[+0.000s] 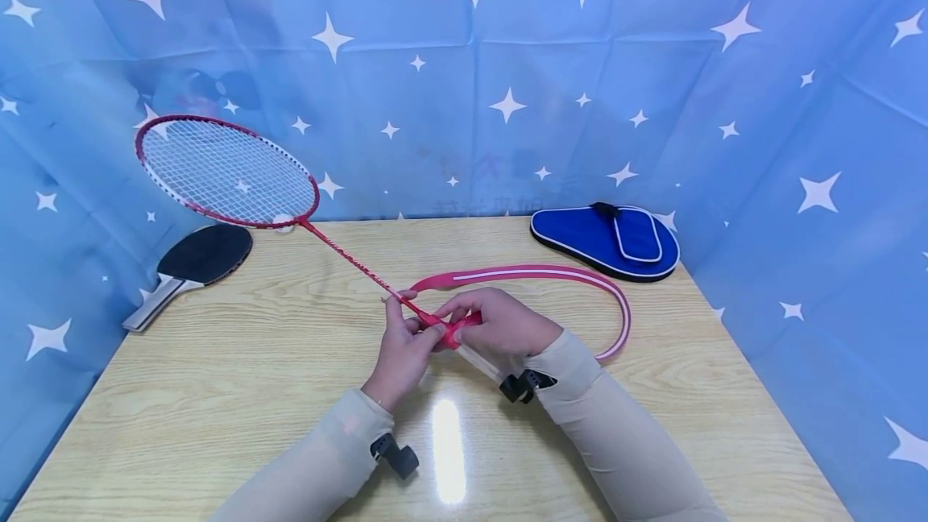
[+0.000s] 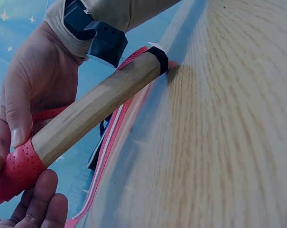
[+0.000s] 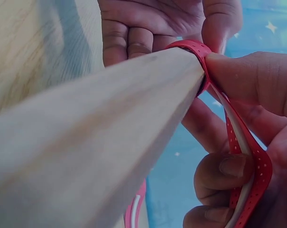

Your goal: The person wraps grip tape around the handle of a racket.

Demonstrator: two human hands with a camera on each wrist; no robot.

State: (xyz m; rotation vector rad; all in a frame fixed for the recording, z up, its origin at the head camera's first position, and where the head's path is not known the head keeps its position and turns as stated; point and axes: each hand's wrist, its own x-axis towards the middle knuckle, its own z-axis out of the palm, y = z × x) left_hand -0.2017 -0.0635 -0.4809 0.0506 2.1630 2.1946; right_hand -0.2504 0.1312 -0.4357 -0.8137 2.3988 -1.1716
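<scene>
A red badminton racket (image 1: 348, 254) slants up to the left, its strung head raised before the curtain. Its bare wooden handle (image 2: 86, 114) has red perforated tape (image 2: 21, 166) wound round its upper end. My left hand (image 1: 403, 349) pinches the racket at that wound part, thumb on the tape. My right hand (image 1: 503, 322) grips the loose tape (image 3: 258, 166), which runs between its thumb and curled fingers in the right wrist view. The rest of the strip (image 1: 536, 271), red with a white line, curves over the table behind my right hand.
On the left, a black table tennis bat (image 1: 206, 254) leans at the table edge. A blue padded case (image 1: 580, 236) lies at the back right. Star-patterned blue curtains (image 1: 435, 103) stand behind and beside the wooden table (image 1: 217, 393).
</scene>
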